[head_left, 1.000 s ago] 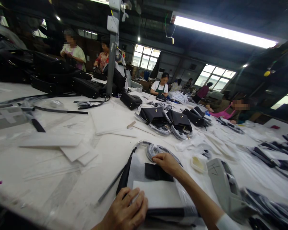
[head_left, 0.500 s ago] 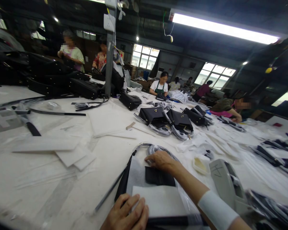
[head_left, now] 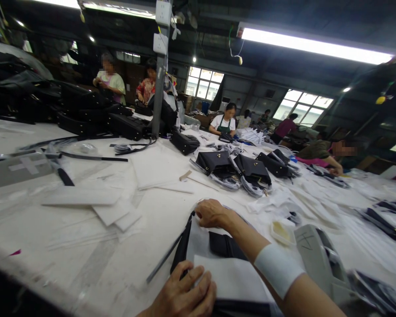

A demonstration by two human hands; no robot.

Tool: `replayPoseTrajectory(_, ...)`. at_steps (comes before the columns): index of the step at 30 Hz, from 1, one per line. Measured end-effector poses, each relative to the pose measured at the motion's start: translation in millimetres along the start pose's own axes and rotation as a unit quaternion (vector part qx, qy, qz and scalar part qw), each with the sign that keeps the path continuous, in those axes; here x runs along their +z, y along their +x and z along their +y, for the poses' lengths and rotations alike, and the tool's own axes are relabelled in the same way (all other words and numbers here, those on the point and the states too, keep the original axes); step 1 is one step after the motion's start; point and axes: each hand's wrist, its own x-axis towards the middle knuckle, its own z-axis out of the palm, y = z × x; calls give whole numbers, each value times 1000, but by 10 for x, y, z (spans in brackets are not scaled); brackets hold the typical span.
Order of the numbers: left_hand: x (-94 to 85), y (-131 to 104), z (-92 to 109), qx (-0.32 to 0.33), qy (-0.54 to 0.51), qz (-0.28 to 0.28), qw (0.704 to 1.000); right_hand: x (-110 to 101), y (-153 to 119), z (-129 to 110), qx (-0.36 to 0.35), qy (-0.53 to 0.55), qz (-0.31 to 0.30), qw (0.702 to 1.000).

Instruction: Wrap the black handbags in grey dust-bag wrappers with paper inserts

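A black handbag (head_left: pixel 181 246) lies in front of me, with grey lining, a white foam sheet (head_left: pixel 231 275) and a black flap-like piece (head_left: pixel 226 245) on its upper side. My left hand (head_left: pixel 188 288) is closed over its near left edge, fingers bent onto the foam sheet; the thumb is hidden. At the far left corner, my right hand (head_left: pixel 213 213) is closed around the wrapped strap, fingertips partly hidden. A pale band covers the right forearm. From that corner a dark strap (head_left: pixel 165 257) runs down the bag's left side.
Loose white sheets (head_left: pixel 105 207) lie left. Beyond the bag stand several black handbags (head_left: pixel 214 163). To the right are a small tub (head_left: pixel 281 232) and a grey tape dispenser (head_left: pixel 318 255). A metal post (head_left: pixel 159 88) rises behind; co-workers (head_left: pixel 224 123) work across the table.
My right hand has moved from the coiled wrapped strap to the bag's far left corner, now covering the strap there. My left hand stays on the near edge. The view has shifted slightly left.
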Motion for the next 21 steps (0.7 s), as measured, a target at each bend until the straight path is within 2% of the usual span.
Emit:
replayPoseTrajectory(6, -41, 8, -13, -1, -14, -1, 1000, -92, -52, 60, 46, 47, -4, 998)
replayPoseTrajectory(11, -46, 1, -11, -6, -14, -2, 1000, -111, -136, 92, 76, 62, -36, 995)
replayPoseTrajectory(16, -50, -10, -15, -3, -14, -2, 1000, 20, -116, -82, 99, 22, -28, 994)
replayPoseTrajectory(21, -27, -40, -22, 0, -13, -15, 1000, 169, -68, -280, 86, 5, -4, 996)
